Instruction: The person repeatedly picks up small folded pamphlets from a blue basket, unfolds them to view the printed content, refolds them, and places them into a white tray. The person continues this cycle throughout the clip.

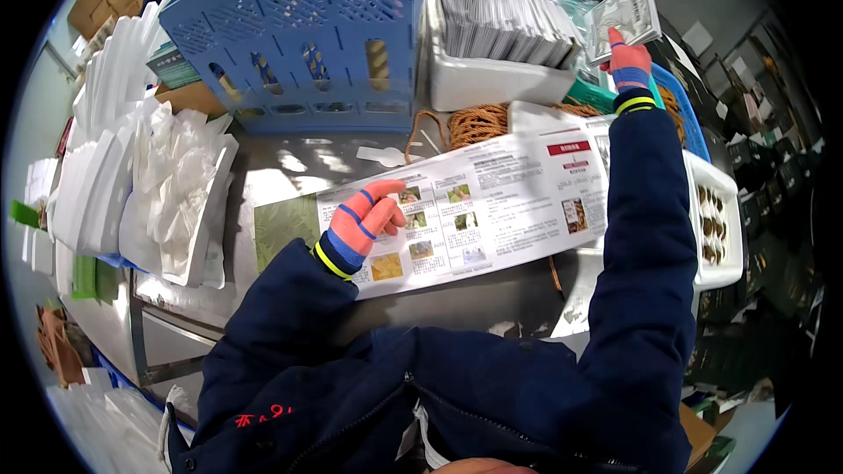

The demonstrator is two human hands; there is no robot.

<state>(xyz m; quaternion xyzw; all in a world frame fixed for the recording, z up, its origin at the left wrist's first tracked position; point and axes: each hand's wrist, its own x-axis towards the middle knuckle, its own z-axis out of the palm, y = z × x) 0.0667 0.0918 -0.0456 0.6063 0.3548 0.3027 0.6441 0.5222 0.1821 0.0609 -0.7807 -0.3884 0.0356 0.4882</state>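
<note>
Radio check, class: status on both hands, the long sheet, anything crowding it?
Left hand at long printed sheet; right hand touching card stack, grip unclear. Sheet spread over metal table. Brown rope, blue crate beyond far edge.

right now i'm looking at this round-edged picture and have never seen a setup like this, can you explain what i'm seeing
There is no machine here: a person in a dark blue jacket works with their own two gloved hands. A wide fisheye camera on their head looks down, so straight edges bend near the rim.

On the grey metal table lies a long white printed sheet with small colour photos. The left hand, in a pink glove with blue stripes, is at this sheet; its grip is unclear. The right hand, gloved alike, reaches out and touches a flat, pale rectangular printed stack; whether it grips is hard to tell.

Beyond the sheet are a tall blue plastic basket and a white foam box packed with upright papers.
</note>
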